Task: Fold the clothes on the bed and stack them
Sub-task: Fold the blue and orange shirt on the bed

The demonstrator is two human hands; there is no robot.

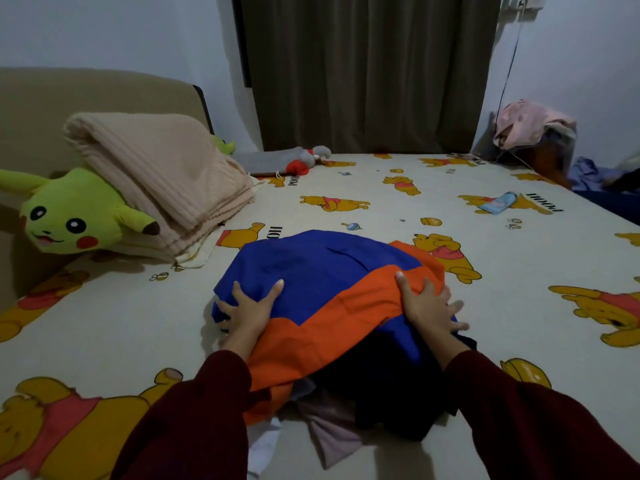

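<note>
A blue and orange cloth garment (332,282) lies mounded in the middle of the bed, on the cream bedsheet printed with yellow cartoon bears (398,209). The person's left hand (249,308) rests flat on the blue part at the garment's eight o'clock edge, fingers spread and straight. The right hand (427,304) lies on the orange band at about four o'clock, fingers splayed, the thumb tucked against a raised fold of orange cloth; I cannot tell whether it pinches that fold. Both arms wear dark maroon sleeves (194,420).

Under the near edge of the garment, toward six o'clock, lies a heap of dark and mauve clothes (346,420), partly covered by it.

At ten o'clock a folded beige ribbed blanket (162,174) leans over a yellow-green plush toy with red cheeks (72,216). At twelve o'clock hangs a dark brown curtain (367,71). At two o'clock, near the bed's far edge, lies a small light blue item (498,202).
</note>
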